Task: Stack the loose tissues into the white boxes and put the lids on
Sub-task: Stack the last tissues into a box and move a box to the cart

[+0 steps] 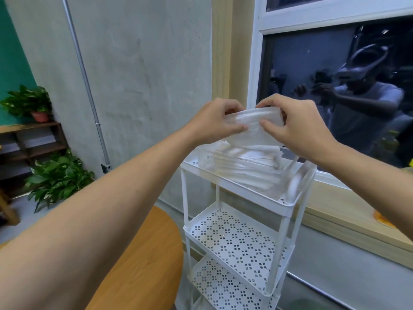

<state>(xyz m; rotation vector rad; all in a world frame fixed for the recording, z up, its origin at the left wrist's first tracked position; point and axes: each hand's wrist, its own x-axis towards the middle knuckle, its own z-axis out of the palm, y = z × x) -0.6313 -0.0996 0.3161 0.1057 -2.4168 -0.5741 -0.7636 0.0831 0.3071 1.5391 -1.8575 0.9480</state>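
Both hands pinched a bundle of tissues (250, 123) between thumb and curled fingers, the left hand (212, 121) at its left end and the right hand (299, 124) at its right. The bundle hung just above an open box (234, 175) already holding stacked tissues, on the top shelf of a white cart (234, 238). A lid (297, 182) with an oval opening stood on edge at the box's right end.

Even, soft indoor light; window (335, 86) dark and reflective (night outside); slight motion blur; edges bowed.
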